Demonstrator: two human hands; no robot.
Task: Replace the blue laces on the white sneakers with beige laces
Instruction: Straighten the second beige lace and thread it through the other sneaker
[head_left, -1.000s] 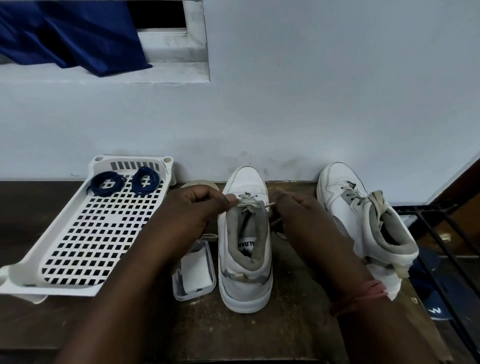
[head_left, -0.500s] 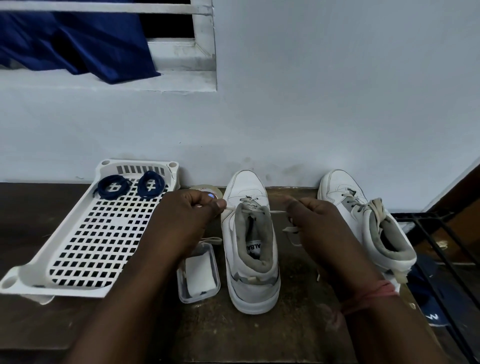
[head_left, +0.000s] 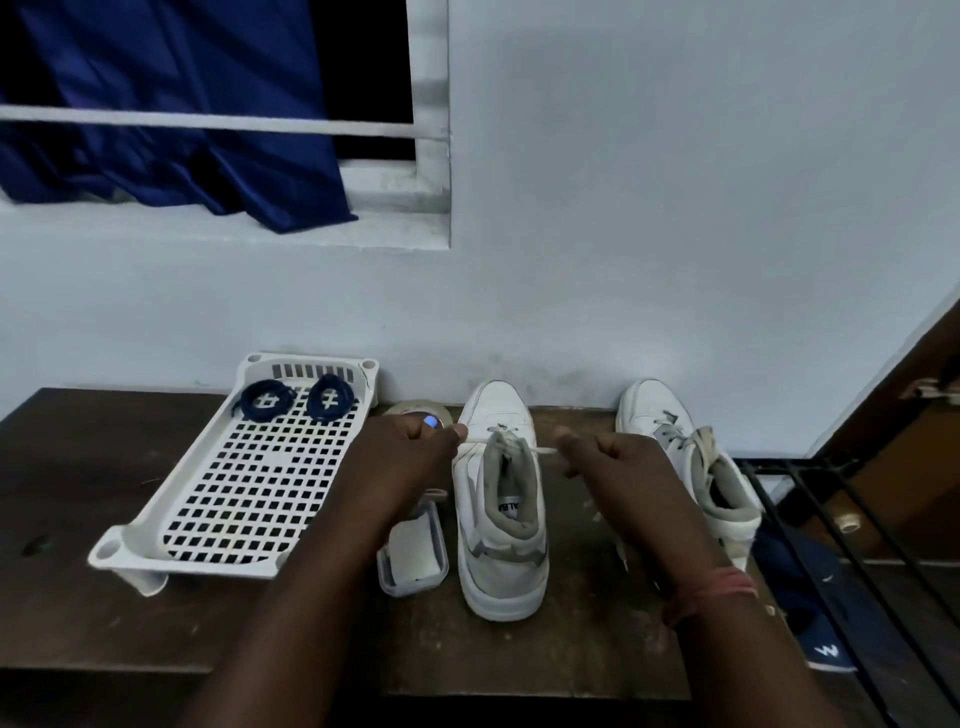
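Got the near sneaker (head_left: 501, 514) sitting toe-to-the-wall around the middle of the desk (head_left: 104, 613), heel toward me. My left hand (head_left: 410, 452) is pinching one end of the beige lace (head_left: 477, 440) just left of the tongue, and my right hand (head_left: 605, 457) has its fingers curled around the other end on the right side, so the lace runs taut across the top eyelets between my two fists. Both hands are hovering over the shoe's collar, one on each side, not resting on the wood.

The second sneaker (head_left: 685, 462) is toward the right edge of the desk, also nose to the wall, with beige lacing already showing and its tongue flopped up. The two blue laces (head_left: 265, 399) are coiled into little bundles side by side at the far end of the white perforated tray (head_left: 156, 551), which sits on the left half of the desk. Between the tray and my shoe there's a small clear plastic container (head_left: 415, 556), partly under my left forearm, and a roll of tape (head_left: 410, 408) back by the wall, mostly hidden behind my left knuckles.
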